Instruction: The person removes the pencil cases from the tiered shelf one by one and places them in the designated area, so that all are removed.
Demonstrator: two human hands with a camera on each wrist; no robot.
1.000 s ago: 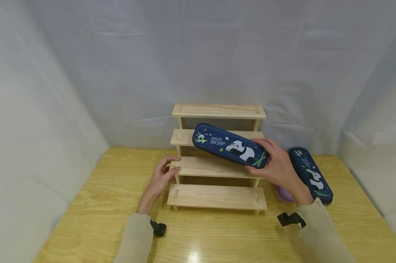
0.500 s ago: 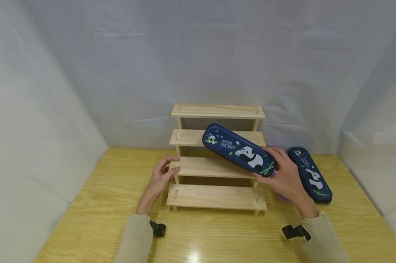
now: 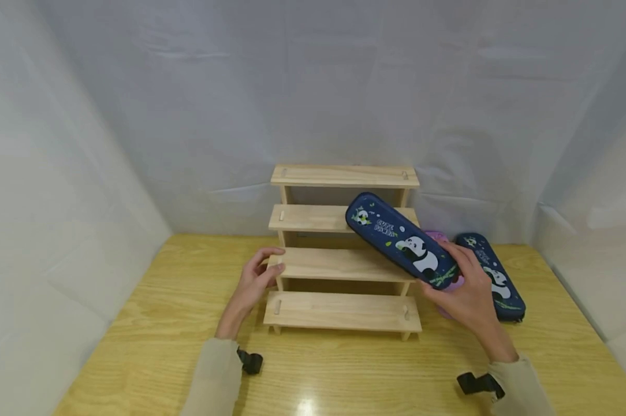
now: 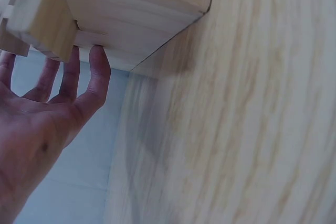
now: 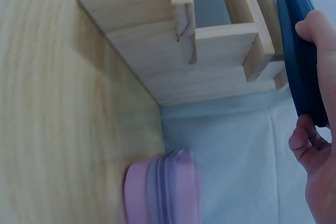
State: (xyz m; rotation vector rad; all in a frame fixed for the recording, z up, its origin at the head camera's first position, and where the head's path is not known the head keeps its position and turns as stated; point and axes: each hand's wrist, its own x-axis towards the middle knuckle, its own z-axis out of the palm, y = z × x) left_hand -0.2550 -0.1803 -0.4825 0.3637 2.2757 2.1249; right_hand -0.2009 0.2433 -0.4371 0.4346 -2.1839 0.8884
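A navy pencil case (image 3: 383,231) printed with a panda is held in my right hand (image 3: 469,292), thumb on the near edge and fingers on the far edge. It hangs tilted in front of the right half of a stepped wooden shelf (image 3: 339,312), its left end higher than its right. In the right wrist view, the case (image 5: 295,51) shows its zipped side between thumb and fingers. My left hand (image 3: 250,280) grips the left end of the shelf's second step from the bottom. Its fingertips (image 4: 97,56) touch the wood from the side.
Behind the right hand, a second navy panda pencil case (image 3: 502,292) lies on the wood-grain table (image 3: 152,346). Beside it is a pink-purple zipped case (image 5: 163,192), mostly covered in the head view. White sheeting (image 3: 344,86) closes off the back and sides.
My right hand has moved right and slightly toward me with the navy pencil case, which slopes more steeply now. The left hand stays on the shelf.
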